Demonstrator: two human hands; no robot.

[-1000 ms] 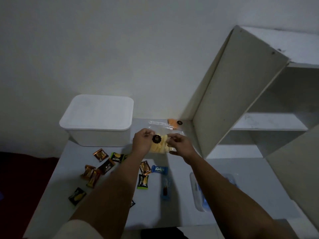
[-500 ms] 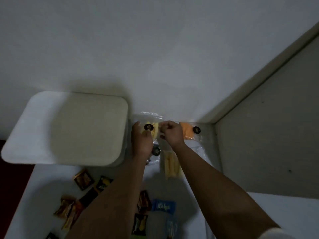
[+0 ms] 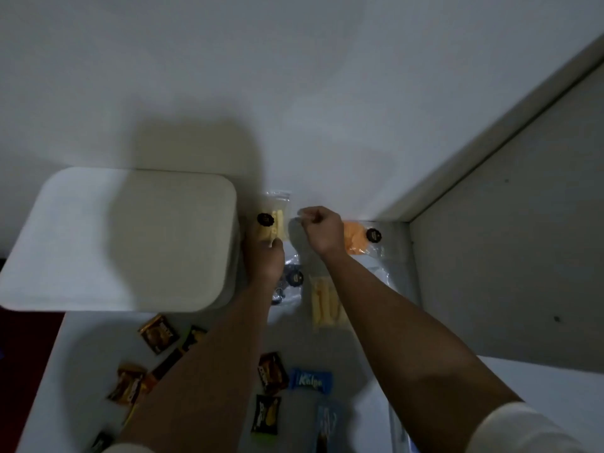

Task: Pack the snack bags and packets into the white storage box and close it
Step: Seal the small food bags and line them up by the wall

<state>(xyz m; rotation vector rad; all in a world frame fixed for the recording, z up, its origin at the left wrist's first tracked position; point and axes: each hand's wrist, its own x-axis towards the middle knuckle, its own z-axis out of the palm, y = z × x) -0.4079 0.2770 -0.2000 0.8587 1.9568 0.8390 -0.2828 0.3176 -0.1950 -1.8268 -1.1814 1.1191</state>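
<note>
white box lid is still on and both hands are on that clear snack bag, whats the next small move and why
Probably set the clear bag of yellow sticks down and lift the lid of the white storage box. The box is shut, the left hand and right hand are both occupied, and nothing can go in yet.

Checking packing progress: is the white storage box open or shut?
Shut. The lid lies flat over the white storage box, hiding its inside; no packets show in it.

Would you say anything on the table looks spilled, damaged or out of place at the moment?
Nothing looks spilled or torn. The small packets lie scattered loose across the table, and the white storage box is still lidded, so nothing is packed yet.
</note>
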